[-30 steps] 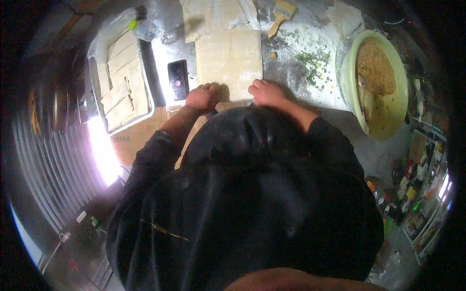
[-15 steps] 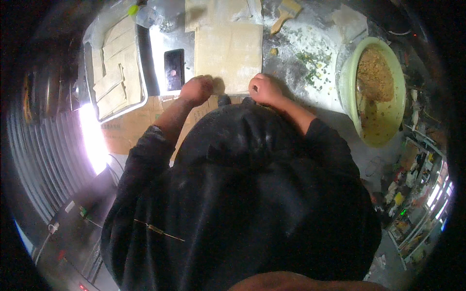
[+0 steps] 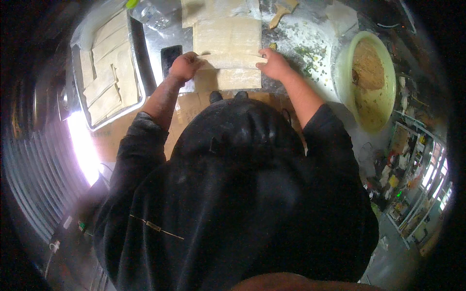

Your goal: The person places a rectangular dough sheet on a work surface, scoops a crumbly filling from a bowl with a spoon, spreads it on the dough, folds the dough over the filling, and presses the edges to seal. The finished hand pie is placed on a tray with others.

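A pale, floury dough sheet [image 3: 227,36] lies on the table in front of me. Its near edge is raised and turned back in a band that runs between my two hands. My left hand [image 3: 185,67] pinches the left end of that band, and my right hand [image 3: 274,63] pinches the right end, fingers closed on the dough. Beneath the lifted edge another layer of dough [image 3: 240,78] shows, lying flat toward my body. Beyond them, more dough sheets [image 3: 218,8] lie at the far edge of the picture.
On the left stands a tray [image 3: 141,77] of stacked dough pieces, with a clear plastic bottle [image 3: 154,18] and dark phone [image 3: 170,57] nearby. Right are a brush [image 3: 281,12], scattered chopped greens [image 3: 310,56] on flour and a pale green basin [image 3: 345,80] of brownish filling. Cardboard [image 3: 121,138] lies near my body.
Both hands have moved away from my body, lifting the near edge of the dough sheet and turning it back. The layer underneath now shows.
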{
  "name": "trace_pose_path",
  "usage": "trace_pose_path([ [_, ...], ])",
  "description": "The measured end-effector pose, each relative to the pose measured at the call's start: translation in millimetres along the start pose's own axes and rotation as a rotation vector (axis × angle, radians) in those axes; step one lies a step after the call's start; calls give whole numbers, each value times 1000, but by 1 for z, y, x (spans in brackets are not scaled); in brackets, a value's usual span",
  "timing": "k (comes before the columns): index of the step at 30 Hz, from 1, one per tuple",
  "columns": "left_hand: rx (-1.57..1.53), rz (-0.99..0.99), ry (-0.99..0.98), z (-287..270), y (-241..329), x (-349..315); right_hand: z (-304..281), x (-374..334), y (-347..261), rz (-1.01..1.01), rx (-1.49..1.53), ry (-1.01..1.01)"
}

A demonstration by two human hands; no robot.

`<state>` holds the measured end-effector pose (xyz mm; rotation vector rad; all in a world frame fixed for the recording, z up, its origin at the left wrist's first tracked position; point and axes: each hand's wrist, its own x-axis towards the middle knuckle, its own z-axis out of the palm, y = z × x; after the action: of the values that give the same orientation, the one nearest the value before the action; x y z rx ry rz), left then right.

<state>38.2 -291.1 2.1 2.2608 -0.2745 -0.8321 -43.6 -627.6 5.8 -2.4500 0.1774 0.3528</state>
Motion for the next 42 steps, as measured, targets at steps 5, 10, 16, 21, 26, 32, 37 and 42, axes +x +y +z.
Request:
trace_pose_path([
  [5, -305, -8, 199, -40, 46, -1, -45, 16, -19, 106, 130, 9],
  [10, -764, 412, 266, -93, 94, -15, -118, -8, -86, -114, 421, 276],
  [16, -825, 568, 244, -113, 120, -55, -152, -50, -139, -106, 477, 407],
  [21, -930, 502, 220, -117, 121, -32, -151, -23, -125, -159, 586, 427],
  [26, -806, 254, 261, -68, 57, 68, -92, 51, -72, 83, 610, 283],
  [32, -321, -171, 251, 10, -28, 79, 27, 65, 14, 322, 678, 68],
  [37, -370, -244, 190, 21, -26, 61, 39, 55, 34, 290, 522, 107],
  [42, -385, -232, 243, 18, -23, 72, 21, 61, 24, 222, 364, 186],
])
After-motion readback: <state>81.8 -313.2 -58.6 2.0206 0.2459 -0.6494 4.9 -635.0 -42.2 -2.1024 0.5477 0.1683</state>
